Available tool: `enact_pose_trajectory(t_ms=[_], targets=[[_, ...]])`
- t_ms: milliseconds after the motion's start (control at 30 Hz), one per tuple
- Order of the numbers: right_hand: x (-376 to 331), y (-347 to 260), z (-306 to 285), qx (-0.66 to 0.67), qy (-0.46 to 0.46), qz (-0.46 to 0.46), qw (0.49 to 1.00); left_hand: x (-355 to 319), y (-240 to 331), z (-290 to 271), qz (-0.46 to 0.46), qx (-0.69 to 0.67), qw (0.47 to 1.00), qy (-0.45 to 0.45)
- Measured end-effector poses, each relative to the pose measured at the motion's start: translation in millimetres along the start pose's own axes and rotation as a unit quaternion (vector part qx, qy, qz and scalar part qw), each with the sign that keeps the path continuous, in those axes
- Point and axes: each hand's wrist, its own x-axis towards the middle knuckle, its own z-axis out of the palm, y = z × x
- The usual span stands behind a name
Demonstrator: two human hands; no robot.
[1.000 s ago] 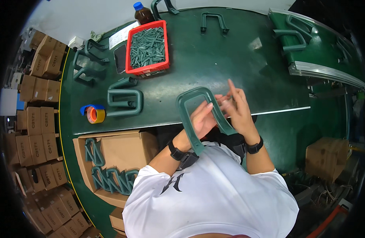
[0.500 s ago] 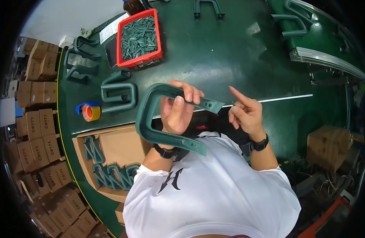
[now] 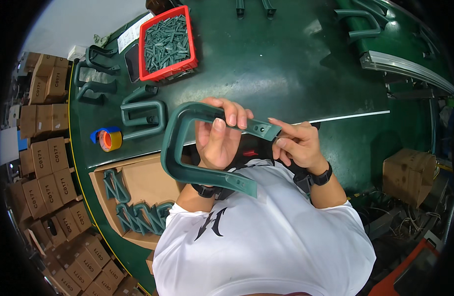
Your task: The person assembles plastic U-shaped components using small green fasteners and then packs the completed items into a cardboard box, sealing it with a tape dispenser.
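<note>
the left grip [image 3: 219, 135] is closed on a u-shaped green handle [image 3: 171, 148], thumb on the near side of its upper leg and fingers coming over the far side. the handle is held in the air at the near edge of the green desk [image 3: 266, 74], its bend to the left of this grip, its lower leg passing over the wrist and ending above the white shirt [image 3: 261, 222]. the right grip [image 3: 303, 145] has its index finger at the tip of the upper leg (small holes show just beside it), the other fingers curled; i cannot tell whether it pinches anything.

beyond the left grip, a little to its left, a red bin [image 3: 175, 70] is heaped with small green pieces [image 3: 167, 42]. to that grip's left lie two similar handles [image 3: 162, 116] and a yellow-and-blue tape roll [image 3: 116, 140]. left of it and nearer the body, an open cardboard box [image 3: 153, 180] holds more handles [image 3: 149, 217]. well right of the right grip sits a brown carton [image 3: 408, 175].
</note>
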Motion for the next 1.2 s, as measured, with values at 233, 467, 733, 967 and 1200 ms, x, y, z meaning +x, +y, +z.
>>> enact_pose_trajectory(t_ms=[233, 467, 733, 967, 1200], targets=[[0.8, -1.8, 0.9, -0.011, 0.03, 0.001, 0.999, -1.0, -1.2, 2.9, -0.018, -0.008, 0.999, 0.029], [-2.1, -0.8, 1.6, 0.026, 0.049, 0.033, 0.998, -1.4, -5.1, -0.2, -0.024, -0.018, 0.999, 0.028], [3.2, 6.2, 6.0, 0.078, 0.173, 0.031, 0.981, -0.2, -3.0, -2.9, 0.011, 0.009, 1.0, 0.017], [3.9, 12.1, 12.1, -0.34, 0.161, -0.198, 0.905, 0.7, -3.4, -0.7, 0.057, 0.082, 0.995, -0.01], [5.6, 11.9, 18.8, -0.389, 0.179, -0.237, 0.872, -0.1, -2.6, 2.9, 0.058, 0.083, 0.995, 0.007]])
